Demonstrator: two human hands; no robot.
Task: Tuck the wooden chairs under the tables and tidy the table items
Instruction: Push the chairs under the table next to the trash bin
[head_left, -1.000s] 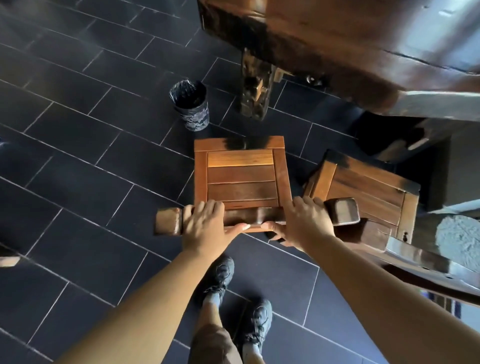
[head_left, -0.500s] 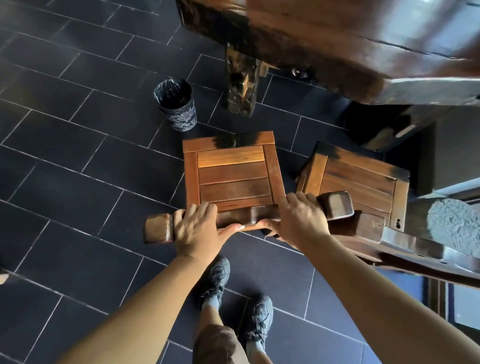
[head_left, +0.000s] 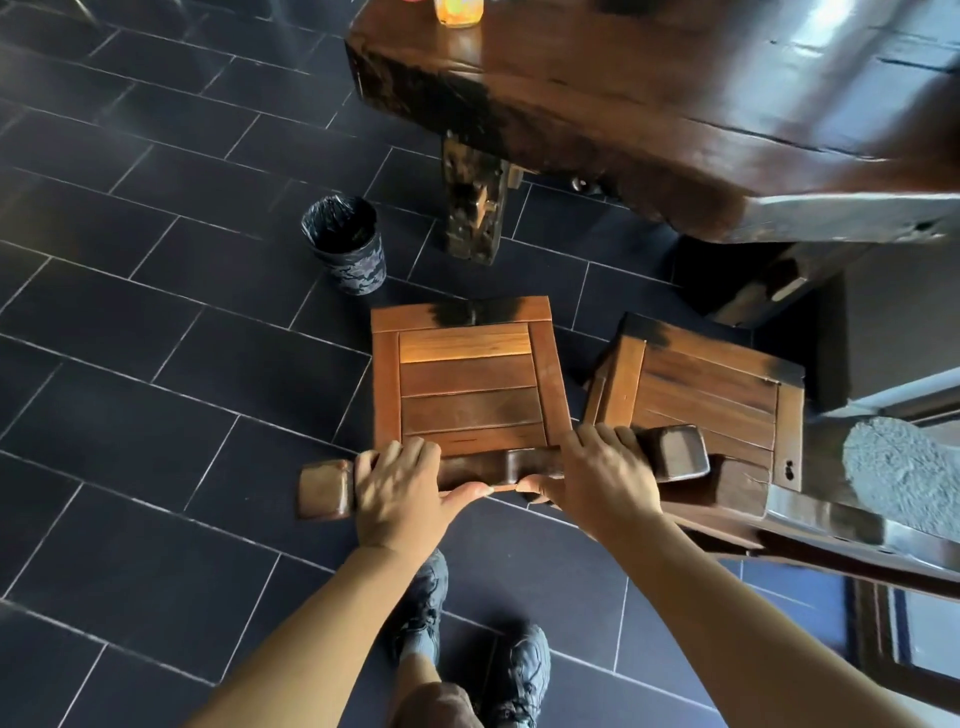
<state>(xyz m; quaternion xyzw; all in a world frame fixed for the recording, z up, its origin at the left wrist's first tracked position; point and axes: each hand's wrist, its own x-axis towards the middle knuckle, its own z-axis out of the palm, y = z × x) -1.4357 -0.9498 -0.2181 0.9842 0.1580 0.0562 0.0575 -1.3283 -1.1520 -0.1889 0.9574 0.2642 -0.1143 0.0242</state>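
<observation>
A: Gripping the chair (head_left: 467, 387) by its top rail (head_left: 498, 467), both hands. Left hand (head_left: 402, 493) sits left of centre, right hand (head_left: 597, 480) right of centre. Fingers of each curl over the rail's far side, pressed together; thumbs lie under the near edge, tips almost meeting.

B: Where's the chair relative to the table (head_left: 675, 98)?

A: On the tiled floor, seat fully clear of the tabletop, front edge facing the table. Table leg (head_left: 475, 202) stands ahead, slightly left of the seat's midline. Second chair (head_left: 706, 395) just beside it on the right, rotated a bit. Bin (head_left: 345, 244) ahead to the left.

B: Orientation?

A: Seat front points at the table, back toward the person. Rail's long axis runs left-right, roughly parallel to the table's near edge; seat slats run the same way.

B: So how to push?

A: My read: push evenly with both hands, straight forward. Shift right first, or the seat will likely meet the leg. Watch the rail's right end, which looks touching the second chair's back.
</observation>
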